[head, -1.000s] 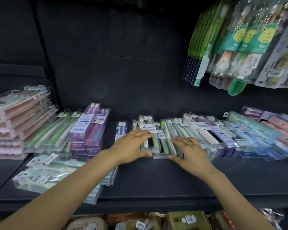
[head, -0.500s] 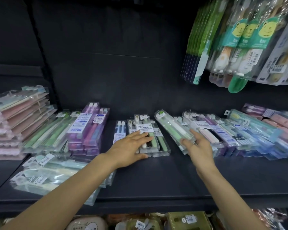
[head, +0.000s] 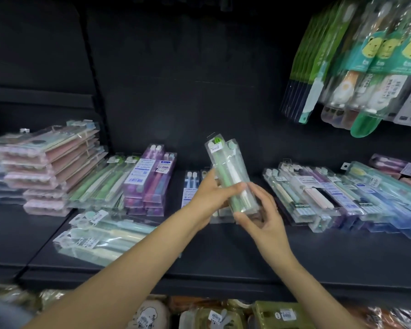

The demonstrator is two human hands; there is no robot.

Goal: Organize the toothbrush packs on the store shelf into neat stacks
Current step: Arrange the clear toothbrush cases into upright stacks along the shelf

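A clear toothbrush pack [head: 228, 170] with a green and a white brush is held upright above the black shelf [head: 223, 255], in the middle of the view. My left hand [head: 210, 198] grips its lower left side, thumb across the front. My right hand [head: 261, 219] holds its bottom end from the right with curled fingers. Behind my hands lies a short stack of similar clear packs [head: 220, 216], mostly hidden. A blue-brush pack [head: 189, 188] lies just left of it.
Purple packs [head: 150, 184], green packs [head: 100, 186] and pink packs [head: 50, 167] are stacked at the left. Loose pale packs [head: 97, 236] lie near the front edge. A slanted row of packs [head: 330, 198] fills the right. Hanging packs [head: 365, 67] are at upper right.
My right hand lifted the green-and-white pack off the row on the right and brought it to the middle. My left hand left the stack and took hold of the raised pack.
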